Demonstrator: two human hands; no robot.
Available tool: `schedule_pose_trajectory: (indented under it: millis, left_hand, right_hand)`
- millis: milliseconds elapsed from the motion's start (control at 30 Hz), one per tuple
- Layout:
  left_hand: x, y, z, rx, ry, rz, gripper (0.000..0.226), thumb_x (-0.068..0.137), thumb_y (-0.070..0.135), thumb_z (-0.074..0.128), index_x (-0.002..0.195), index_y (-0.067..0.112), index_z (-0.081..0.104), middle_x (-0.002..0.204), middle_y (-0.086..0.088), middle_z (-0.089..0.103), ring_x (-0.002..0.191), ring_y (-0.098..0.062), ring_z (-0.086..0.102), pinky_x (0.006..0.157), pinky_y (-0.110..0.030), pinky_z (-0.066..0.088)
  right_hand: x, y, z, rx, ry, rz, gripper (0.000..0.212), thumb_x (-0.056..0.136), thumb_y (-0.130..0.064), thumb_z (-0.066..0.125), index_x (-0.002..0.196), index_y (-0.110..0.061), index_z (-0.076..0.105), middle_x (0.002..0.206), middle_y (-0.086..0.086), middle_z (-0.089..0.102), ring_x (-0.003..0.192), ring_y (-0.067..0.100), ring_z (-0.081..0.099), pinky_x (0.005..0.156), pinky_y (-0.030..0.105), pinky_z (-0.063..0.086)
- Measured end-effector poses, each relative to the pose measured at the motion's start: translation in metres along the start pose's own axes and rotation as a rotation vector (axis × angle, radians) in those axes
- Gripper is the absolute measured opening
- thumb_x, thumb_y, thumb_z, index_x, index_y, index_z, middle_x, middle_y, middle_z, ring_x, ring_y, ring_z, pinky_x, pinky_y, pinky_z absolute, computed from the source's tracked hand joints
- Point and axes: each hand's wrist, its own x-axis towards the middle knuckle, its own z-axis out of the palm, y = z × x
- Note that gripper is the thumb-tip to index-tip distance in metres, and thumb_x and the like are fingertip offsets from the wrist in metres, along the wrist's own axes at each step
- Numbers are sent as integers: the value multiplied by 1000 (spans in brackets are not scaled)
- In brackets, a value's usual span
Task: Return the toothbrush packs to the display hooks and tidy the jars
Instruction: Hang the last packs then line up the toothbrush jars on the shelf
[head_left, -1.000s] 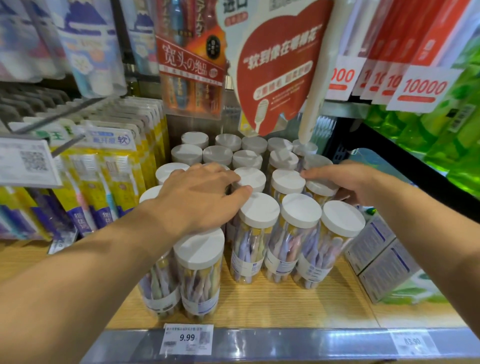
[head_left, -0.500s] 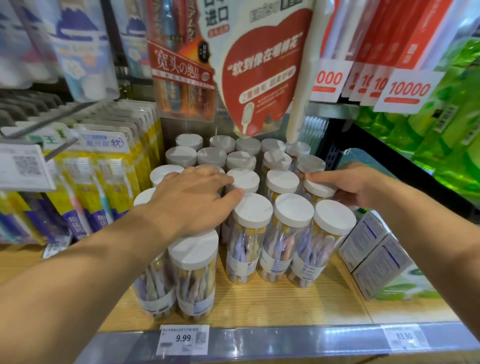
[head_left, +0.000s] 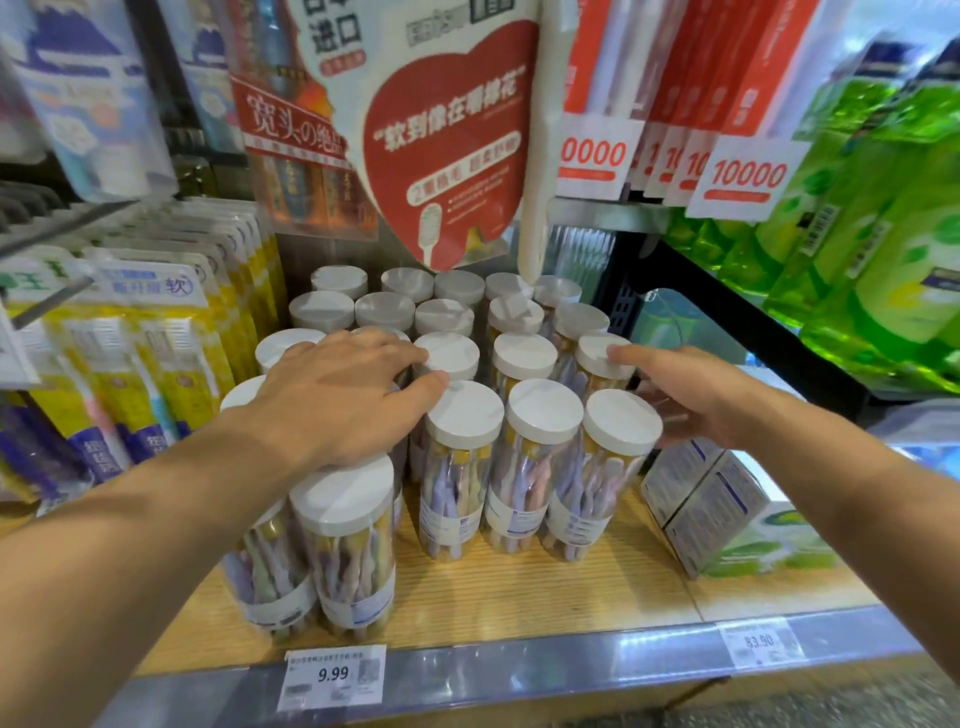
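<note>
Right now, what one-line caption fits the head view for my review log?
Left hand rests flat on white-lidded toothbrush jars on a wooden shelf while the right hand touches the rightmost lids.

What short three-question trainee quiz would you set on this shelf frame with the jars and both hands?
1. True or false: the left hand lies flat across the white jar lids.
2. Which price tag sits on the shelf edge below the front jars? A) 9.99 B) 19.90 C) 5.50
3. Fill in: the right hand reaches the jar cluster from the ____ side, near the boxes.

Key: 1 true; 2 A; 3 right.
</note>
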Motion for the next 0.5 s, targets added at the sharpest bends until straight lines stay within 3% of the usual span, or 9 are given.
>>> schedule_pose_trajectory:
  millis: [200, 333, 433, 500]
  left_hand:
    - [1, -2, 0, -27, 5, 8, 71, 90, 76, 16, 149, 45, 42, 159, 18, 38, 147, -17, 33, 117, -50, 32]
    - [-1, -3, 1, -23, 13, 10, 66, 93, 75, 18, 148, 47, 42, 160, 19, 35, 148, -16, 32, 117, -48, 31]
    - [-2, -2, 2, -16, 14, 14, 62, 97, 72, 21, 150, 46, 40, 162, 19, 32, 149, -15, 30, 119, -47, 30]
    - [-2, -1, 1, -16, 10, 14, 63, 97, 72, 22, 151, 45, 39, 163, 18, 30, 150, -14, 29, 119, -47, 29]
  right_hand:
    - [-25, 23, -5, 16, -194, 64, 56, 77, -55, 80, 112, -13, 75, 107, 18, 76, 97, 32, 70, 90, 53, 60]
    - [-29, 24, -8, 121, -274, 74, 60, 68, -46, 82, 117, -11, 74, 117, 20, 74, 94, 31, 70, 89, 52, 59]
    - [-30, 24, -8, 175, -328, 61, 60, 67, -39, 79, 121, -11, 72, 112, 17, 77, 90, 29, 76, 79, 44, 63]
    - [-30, 25, -9, 201, -334, 58, 58, 70, -35, 78, 121, -9, 70, 110, 16, 77, 96, 31, 76, 81, 44, 63]
